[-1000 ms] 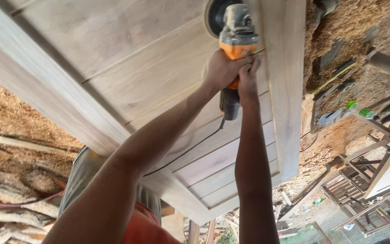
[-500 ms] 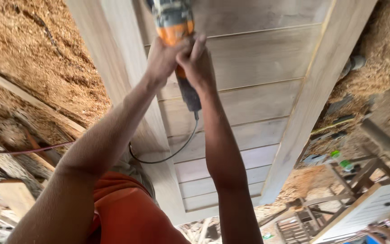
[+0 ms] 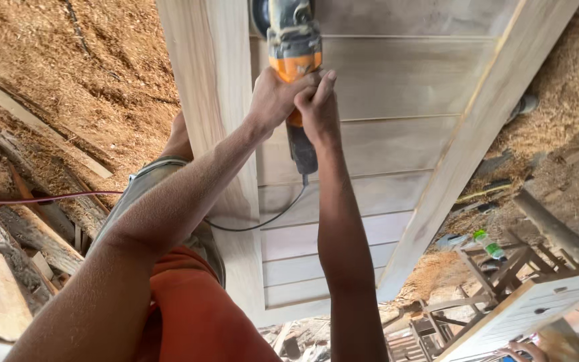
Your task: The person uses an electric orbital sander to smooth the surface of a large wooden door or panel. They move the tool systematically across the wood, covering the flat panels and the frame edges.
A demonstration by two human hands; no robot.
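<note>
Ground covered in sawdust point(image 3: 88, 74). Rough planks point(image 3: 8, 268) stacked at left. Wooden frames point(image 3: 504, 268) and a white slatted panel point(image 3: 531, 308) at lower right. Daylight, outdoors.

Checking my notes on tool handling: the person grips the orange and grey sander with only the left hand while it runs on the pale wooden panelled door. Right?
Not quite: both hands grip the orange and grey sander, left hand and right hand, on the pale wooden panelled door, as the head view shows.
</note>
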